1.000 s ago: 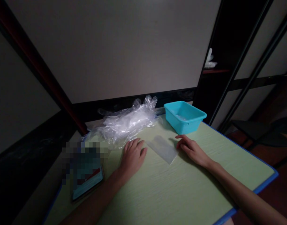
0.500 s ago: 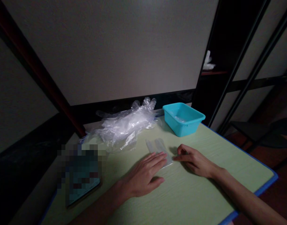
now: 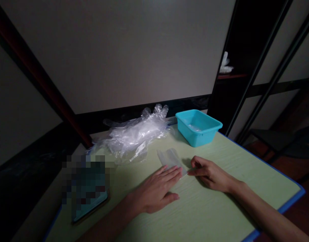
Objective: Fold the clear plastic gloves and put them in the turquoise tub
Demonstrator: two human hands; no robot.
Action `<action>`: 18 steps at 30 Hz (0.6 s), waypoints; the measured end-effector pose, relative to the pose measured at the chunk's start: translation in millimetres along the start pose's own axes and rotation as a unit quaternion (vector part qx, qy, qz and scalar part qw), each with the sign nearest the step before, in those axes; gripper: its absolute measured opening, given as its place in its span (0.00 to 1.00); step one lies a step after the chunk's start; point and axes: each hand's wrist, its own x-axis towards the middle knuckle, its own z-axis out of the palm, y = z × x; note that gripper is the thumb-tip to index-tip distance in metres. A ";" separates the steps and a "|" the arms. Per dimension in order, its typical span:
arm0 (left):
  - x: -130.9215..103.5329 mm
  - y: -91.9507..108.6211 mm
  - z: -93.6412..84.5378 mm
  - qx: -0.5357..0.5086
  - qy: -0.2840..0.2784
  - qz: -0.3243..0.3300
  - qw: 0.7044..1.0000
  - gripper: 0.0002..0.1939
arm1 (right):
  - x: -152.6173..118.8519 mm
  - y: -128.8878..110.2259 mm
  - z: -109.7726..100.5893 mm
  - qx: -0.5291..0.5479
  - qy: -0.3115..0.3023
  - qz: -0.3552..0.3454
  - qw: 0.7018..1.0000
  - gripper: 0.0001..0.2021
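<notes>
A folded, clear plastic glove lies flat on the pale green table. My left hand rests palm down over its near part, fingers stretched out and thumb apart. On the right, my right hand has its fingers curled, with the thumb and a fingertip pinched at the glove's near right corner. Behind my left hand a loose heap of clear plastic gloves spreads along the back of the table. The turquoise basket stands at the back right with some clear plastic inside.
A blurred-out, tablet-like object is at the table's left side. The wall panel rises directly behind the table. A dark chair stands beyond the right edge.
My left hand has slid slightly to the right over the folded glove. My right hand has stayed nearly in place at the corner.
</notes>
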 end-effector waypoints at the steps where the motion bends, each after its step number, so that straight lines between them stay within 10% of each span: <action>1: 0.0 0.3 -0.4 0.001 -0.001 0.000 1.000 0.29 | 0.3 -0.4 -0.1 -0.001 0.000 0.000 1.000 0.15; 18: -0.5 -1.1 2.4 0.012 0.015 0.011 1.000 0.29 | 1.8 -1.8 1.1 -0.006 -0.001 -0.005 1.000 0.21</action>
